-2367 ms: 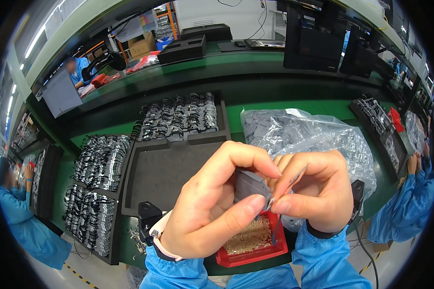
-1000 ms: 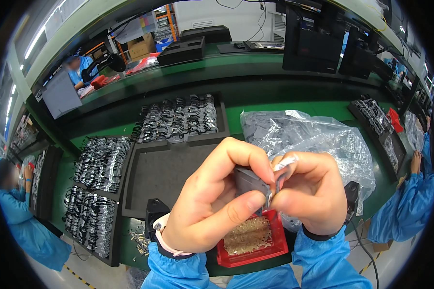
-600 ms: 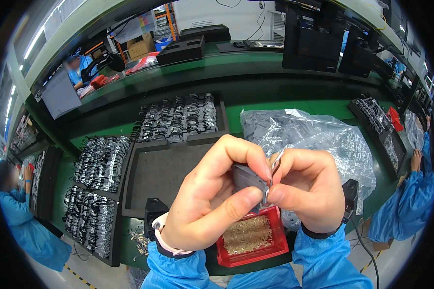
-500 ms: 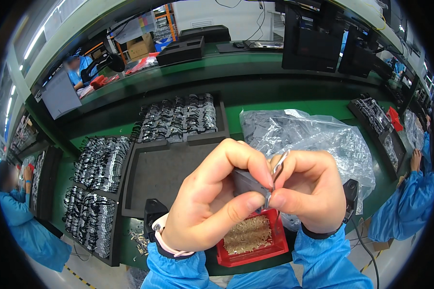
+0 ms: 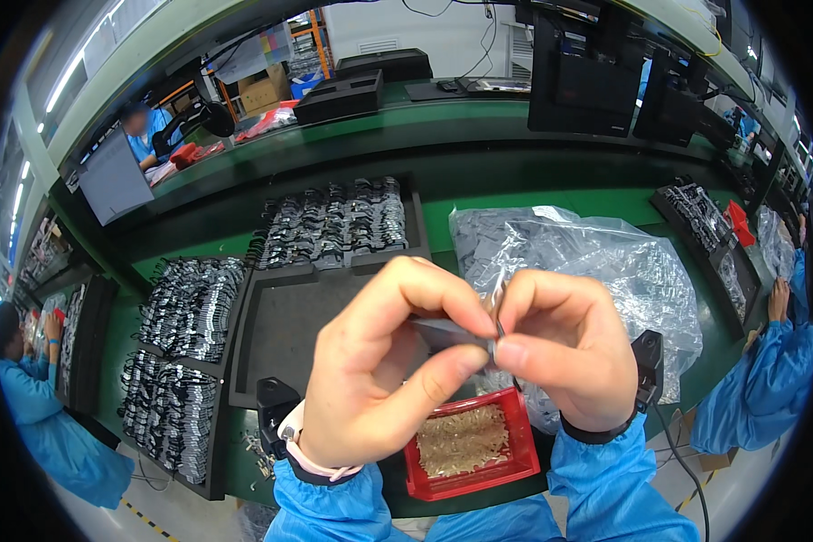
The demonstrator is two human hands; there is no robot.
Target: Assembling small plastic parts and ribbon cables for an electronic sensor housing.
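My left hand [image 5: 375,361] pinches a small flat grey piece [image 5: 444,334] between thumb and forefinger, largely covered by the fingers. Against its right edge, my right hand [image 5: 569,352] is closed on a thin metal tool that looks like tweezers [image 5: 497,305]. The fingertips of both hands meet there, so the exact contact is hidden. Below them stands a red bin [image 5: 475,484] of tiny tan-coloured parts [image 5: 461,441]. Behind my right hand lies a clear plastic bag [image 5: 619,271] with many grey flat pieces [image 5: 492,237] in it.
Rows of black-and-silver parts [image 5: 190,307] fill trays on the left and at the back. A dark foam tray [image 5: 285,316] lies beside my left hand. Loose small parts [image 5: 260,454] are scattered near my left wrist. People in blue work at both sides.
Both hands have shifted slightly to the left together, still holding the grey piece and the metal tool. The tool is tilted more upright, and more of the red bin shows.
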